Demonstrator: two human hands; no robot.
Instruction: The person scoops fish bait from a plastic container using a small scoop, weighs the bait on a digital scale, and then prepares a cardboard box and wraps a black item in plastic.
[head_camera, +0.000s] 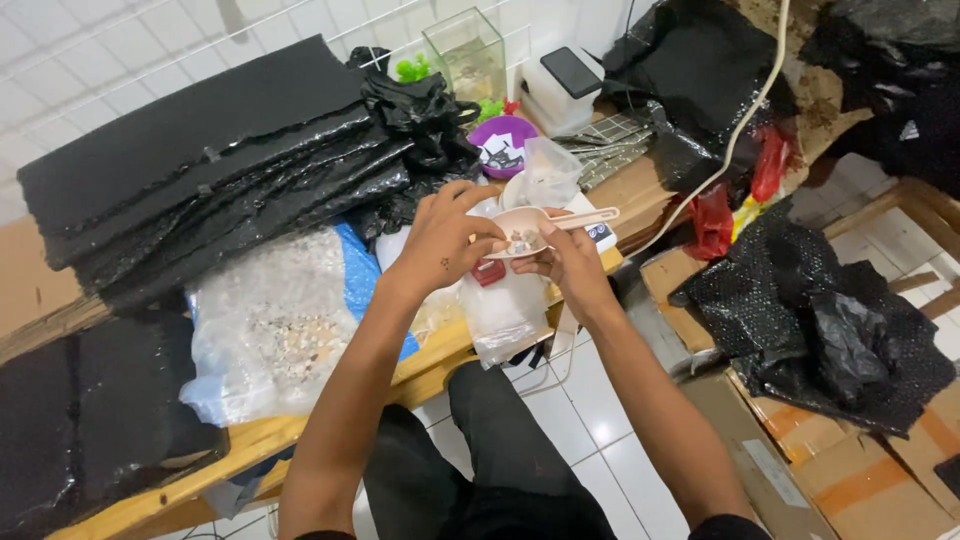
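**Both hands on the scoop, above the bench edge**

Your left hand (440, 245) and right hand (568, 262) meet over a pale plastic scoop (530, 230), which sits between them just above the front edge of the wooden bench (250, 440). Your right hand is curled under the bowl of the scoop and carries it; the handle sticks out to the right, past your fingers. Your left hand is half closed, its fingertips pinched at the bowl's near rim, touching or just above the small grey and white bits lying inside; whether they grip a piece, you cannot tell from here.

Below the scoop lies a clear plastic bag (500, 310), hanging slightly over the bench edge. Another crumpled clear bag (545, 170) stands just behind the scoop. To the left, a large clear sack of pale gravel (270, 330) rests on a blue sheet. Behind it, black foam sheets (200, 160) are stacked. Farther back stand a purple bowl (503, 135) and a small glass tank (465, 50).
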